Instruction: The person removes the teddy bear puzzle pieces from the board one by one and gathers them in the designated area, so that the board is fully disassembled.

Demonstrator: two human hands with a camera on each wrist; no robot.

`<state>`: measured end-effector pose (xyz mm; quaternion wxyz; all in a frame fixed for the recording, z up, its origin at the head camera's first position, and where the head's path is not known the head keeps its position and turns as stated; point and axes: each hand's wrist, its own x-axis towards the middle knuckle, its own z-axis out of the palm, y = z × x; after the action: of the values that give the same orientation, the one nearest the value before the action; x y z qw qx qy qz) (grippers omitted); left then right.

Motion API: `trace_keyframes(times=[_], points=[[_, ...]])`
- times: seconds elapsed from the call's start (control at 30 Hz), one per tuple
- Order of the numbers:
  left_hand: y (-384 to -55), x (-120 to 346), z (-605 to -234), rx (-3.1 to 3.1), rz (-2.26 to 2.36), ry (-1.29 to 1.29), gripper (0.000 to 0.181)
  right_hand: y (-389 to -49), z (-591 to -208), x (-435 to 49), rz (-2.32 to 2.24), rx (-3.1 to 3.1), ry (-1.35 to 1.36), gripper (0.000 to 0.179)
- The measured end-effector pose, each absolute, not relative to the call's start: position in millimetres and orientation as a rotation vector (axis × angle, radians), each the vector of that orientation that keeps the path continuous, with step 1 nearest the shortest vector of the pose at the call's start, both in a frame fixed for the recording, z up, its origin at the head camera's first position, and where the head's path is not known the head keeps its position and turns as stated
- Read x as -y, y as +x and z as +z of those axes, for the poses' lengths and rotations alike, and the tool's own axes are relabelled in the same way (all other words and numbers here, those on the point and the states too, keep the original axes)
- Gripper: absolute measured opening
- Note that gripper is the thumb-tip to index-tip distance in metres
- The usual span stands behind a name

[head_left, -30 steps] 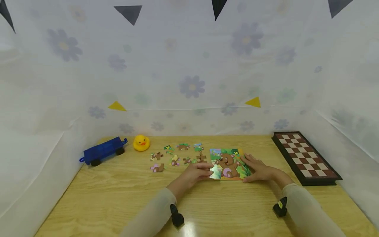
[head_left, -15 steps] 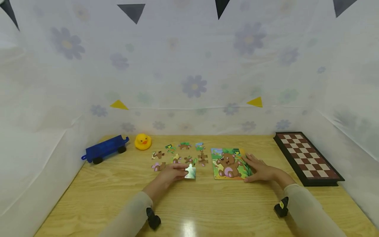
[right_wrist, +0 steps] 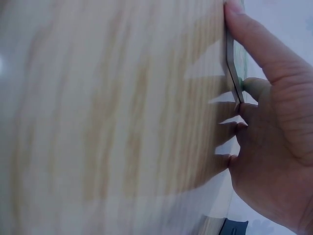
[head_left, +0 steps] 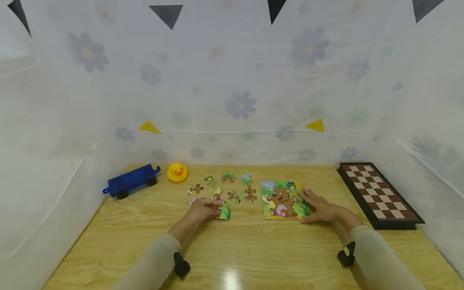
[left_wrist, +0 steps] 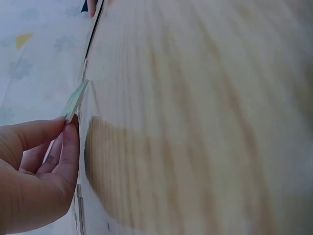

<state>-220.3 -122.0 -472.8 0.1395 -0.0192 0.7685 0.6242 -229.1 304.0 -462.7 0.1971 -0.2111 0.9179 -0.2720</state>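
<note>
Between thumb and fingers, my left hand [head_left: 199, 211] pinches a green jigsaw piece [head_left: 224, 211], just in front of several loose jigsaw pieces [head_left: 250, 194]. In the left wrist view the piece [left_wrist: 75, 103] is tilted, its far end close to the tabletop; I cannot tell if it touches. To the right lies a square bear picture puzzle [head_left: 280, 201]. My right hand [head_left: 322, 208] rests at that puzzle's right edge with fingers spread. In the right wrist view the thumb of my right hand [right_wrist: 274, 132] touches the puzzle's edge [right_wrist: 231, 54], fingertips on the table.
A blue toy trailer [head_left: 132, 180] and a yellow rubber duck [head_left: 177, 172] stand at the back left of the wooden table [head_left: 253, 253]. On the right lies a checkered game board [head_left: 378, 193]. Pale patterned cloth [head_left: 203, 72] encloses the back and sides.
My left hand has drawn the pinched piece leftward, away from the bear picture, and its green printed face now shows without glare. The right hand stays at the puzzle's edge. The view shifts slightly.
</note>
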Motion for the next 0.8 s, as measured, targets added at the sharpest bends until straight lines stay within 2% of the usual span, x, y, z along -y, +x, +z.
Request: trace_keyframes(times=[0.6,0.8], points=[[-224.2,129.4,-464.1,-2.303,1.726,-0.02,0.021,-228.6,-461.0,-302.2,-0.76,-2.55,-0.569,0.103],[-225.3,142.1,-461.6,-1.895,1.951,0.113,0.038,-228.4,-459.5,-302.9,-0.774,-2.538,-0.554,0.104]])
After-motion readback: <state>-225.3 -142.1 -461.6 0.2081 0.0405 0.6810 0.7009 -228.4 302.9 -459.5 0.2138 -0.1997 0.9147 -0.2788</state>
